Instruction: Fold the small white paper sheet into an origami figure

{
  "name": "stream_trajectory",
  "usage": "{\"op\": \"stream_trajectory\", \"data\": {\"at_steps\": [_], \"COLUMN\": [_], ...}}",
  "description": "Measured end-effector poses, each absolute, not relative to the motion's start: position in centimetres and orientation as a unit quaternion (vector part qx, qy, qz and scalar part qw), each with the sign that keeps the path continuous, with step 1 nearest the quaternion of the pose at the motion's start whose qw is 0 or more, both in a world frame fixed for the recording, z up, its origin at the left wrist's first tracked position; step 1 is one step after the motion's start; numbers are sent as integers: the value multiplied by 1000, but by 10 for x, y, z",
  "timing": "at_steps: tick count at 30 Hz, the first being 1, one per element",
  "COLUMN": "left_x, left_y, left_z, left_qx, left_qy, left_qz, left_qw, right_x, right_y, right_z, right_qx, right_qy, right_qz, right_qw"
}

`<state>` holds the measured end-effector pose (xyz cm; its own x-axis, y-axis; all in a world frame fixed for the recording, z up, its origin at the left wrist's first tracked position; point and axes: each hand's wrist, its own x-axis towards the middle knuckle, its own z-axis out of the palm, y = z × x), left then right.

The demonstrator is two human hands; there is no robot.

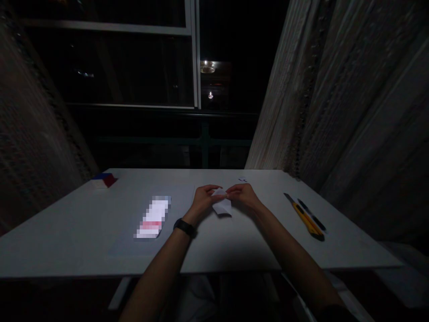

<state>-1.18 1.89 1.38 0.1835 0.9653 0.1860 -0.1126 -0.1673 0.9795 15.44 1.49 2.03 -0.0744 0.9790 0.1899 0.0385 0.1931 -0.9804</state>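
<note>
Between left hand (203,201) and right hand (244,196), fingers (213,189) half hide paper (224,208).

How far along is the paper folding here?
Done: the small white paper already looks folded into a compact angled shape. In hand: the left hand and right hand pinch its upper edge. Left: probably more folds; the yellow knife and black pen lie untouched.

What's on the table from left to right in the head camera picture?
Red and blue block → blurred white and red packet → left hand → white paper → right hand → yellow cutter → black pen.
</note>
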Motion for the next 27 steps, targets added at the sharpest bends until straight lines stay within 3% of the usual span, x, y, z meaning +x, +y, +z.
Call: {"op": "stream_trajectory", "data": {"at_steps": [12,19,23,27], "left_x": [-12,-10,-9,-8], "left_y": [18,16,16,15], "left_z": [17,13,12,15], "left_qx": [587,634,655,641], "left_qy": [393,400,410,419], "left_qz": [540,542,551,554], "left_qw": [458,378,316,328], "right_x": [153,133,130,130], "right_y": [12,8,10,10], "right_z": [25,16,12,12], "right_qx": [-439,-430,-438,-441], "right_qy": [-654,-688,-683,-679], "right_qz": [360,196,179,185], "right_qw": [500,550,557,557]}}
